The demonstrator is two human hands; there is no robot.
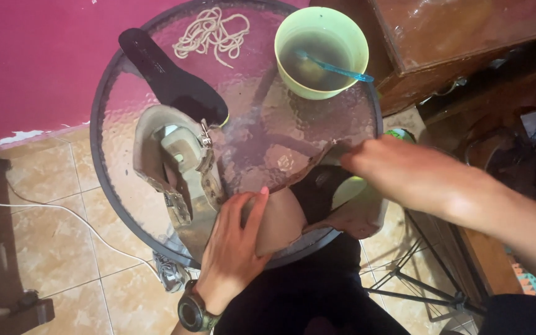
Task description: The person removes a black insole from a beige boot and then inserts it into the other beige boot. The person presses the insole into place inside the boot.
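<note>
Left hand: I see my left hand [234,245], a dark wristwatch [195,312] on its wrist, low in the frame just left of centre; its fingers are spread and pressed flat on the tan, rounded piece of shoe upper [280,217], not curled around anything.
Right hand: my right hand [389,167] comes in from the right edge and is closed on the far corner of the same brown leather-like piece, right of centre; the fingertips are partly hidden, so I cannot tell exactly how they pinch it.
Shoe upper: it lies at the near rim of the table, partly hanging over the edge, stretched between my two hands.
Table: the round textured glass table with a dark metal rim [97,102] fills the middle of the frame.
Opened shoe: a beige shoe, pulled open with its buckles showing [178,164], lies left of centre, just beside my left hand.
Insole: a black insole [172,77] sits in the upper left of the table, its lower end touching the opened shoe.
Laces: a loose heap of cream laces [212,34] lies at the top centre.
Bowl: a light green plastic bowl of murky water [322,53] stands at the upper right of the table, a blue brush [333,65] resting in it.
Floor: beige tiles [51,229] with a white cable [44,208] show at lower left.
</note>
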